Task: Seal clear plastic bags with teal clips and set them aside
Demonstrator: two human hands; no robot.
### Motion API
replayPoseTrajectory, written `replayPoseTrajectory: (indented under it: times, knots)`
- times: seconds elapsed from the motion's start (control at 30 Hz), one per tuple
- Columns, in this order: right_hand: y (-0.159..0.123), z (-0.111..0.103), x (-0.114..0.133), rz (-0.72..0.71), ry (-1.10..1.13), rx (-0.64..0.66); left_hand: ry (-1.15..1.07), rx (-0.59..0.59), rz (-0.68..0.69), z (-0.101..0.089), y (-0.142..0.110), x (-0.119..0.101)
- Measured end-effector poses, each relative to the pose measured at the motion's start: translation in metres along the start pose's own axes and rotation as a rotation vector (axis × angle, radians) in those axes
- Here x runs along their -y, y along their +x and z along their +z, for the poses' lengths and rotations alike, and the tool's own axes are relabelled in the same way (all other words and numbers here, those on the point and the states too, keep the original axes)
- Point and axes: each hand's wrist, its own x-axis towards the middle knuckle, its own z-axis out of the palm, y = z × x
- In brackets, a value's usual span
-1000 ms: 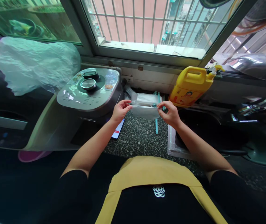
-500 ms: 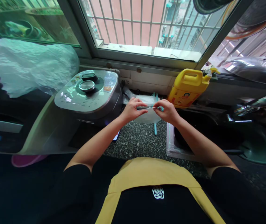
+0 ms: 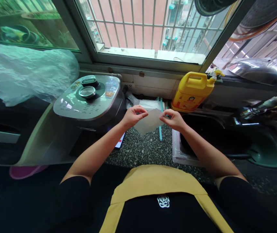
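Note:
A thin translucent white sheet (image 3: 149, 123) hangs above the speckled counter, its lower edge coming to a point; whether it is a flat piece or a small plastic bag I cannot tell. At its upper left edge, the thumb and fingers of my left hand (image 3: 133, 116) are pinched on it. My right hand (image 3: 174, 119) pinches the opposite edge, fingertips pressed close. Behind the sheet lies a clear packet with white contents (image 3: 149, 104). Thin teal strips (image 3: 160, 133) lie beside that packet, one reaching forward past the sheet, partly covered by it.
To the left stands a rice cooker (image 3: 87, 97), next to a large plastic bag (image 3: 31, 72). A phone (image 3: 120, 142) lies partly under my left forearm. At the right are a yellow jug (image 3: 191, 92), a dark sink (image 3: 201, 127) and a faucet (image 3: 252, 113).
My hands have moved slightly apart and down. The white sheet, earlier bunched and seen nearly edge-on, now hangs spread and lower between them. The whole view has shifted slightly.

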Motion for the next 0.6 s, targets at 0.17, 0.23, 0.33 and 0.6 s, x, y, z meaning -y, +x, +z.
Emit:
replayPoseTrajectory:
  times: [0.17, 0.23, 0.33, 0.6]
  knots:
    - [-0.005, 0.002, 0.002, 0.087, 0.108, -0.031, -0.186, -0.012, -0.138, -0.001, -0.003, -0.003]
    - [-0.006, 0.003, 0.002, 0.125, 0.156, -0.054, -0.207, -0.024, -0.166, -0.001, -0.003, -0.005]
    - [-0.007, 0.008, 0.003, 0.167, 0.311, -0.099, -0.208, -0.046, -0.175, -0.002, -0.003, -0.008]
    - [-0.014, 0.029, -0.002, 0.231, 0.491, -0.101, -0.233, -0.022, -0.187, 0.001, -0.006, -0.012]
